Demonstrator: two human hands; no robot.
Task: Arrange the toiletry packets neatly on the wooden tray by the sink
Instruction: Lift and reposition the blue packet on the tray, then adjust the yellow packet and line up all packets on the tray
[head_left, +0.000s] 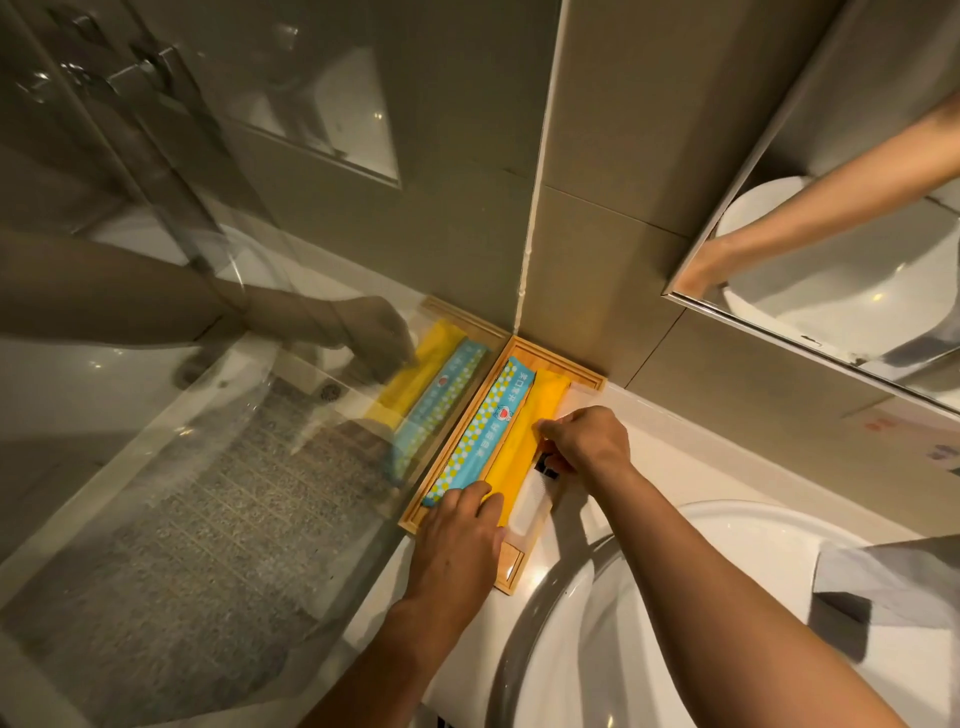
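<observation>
A wooden tray (589, 382) lies in the counter's corner, against a glass panel on its left and the tiled wall behind. A blue patterned packet (485, 428) lies along its left side, and a yellow packet (524, 441) lies beside it. To their right is a clear packet with a white comb (530, 506). My left hand (460, 535) rests flat on the near ends of the blue and yellow packets. At the yellow packet's right edge, above the clear packet, my right hand (587, 441) pinches with curled fingers; what it grips is hidden.
A white basin (727, 597) fills the near right of the counter. The glass shower panel (234, 415) on the left mirrors the tray and a hand. A mirror (831, 234) hangs on the wall at upper right. Stickers (904, 431) lie on the counter at far right.
</observation>
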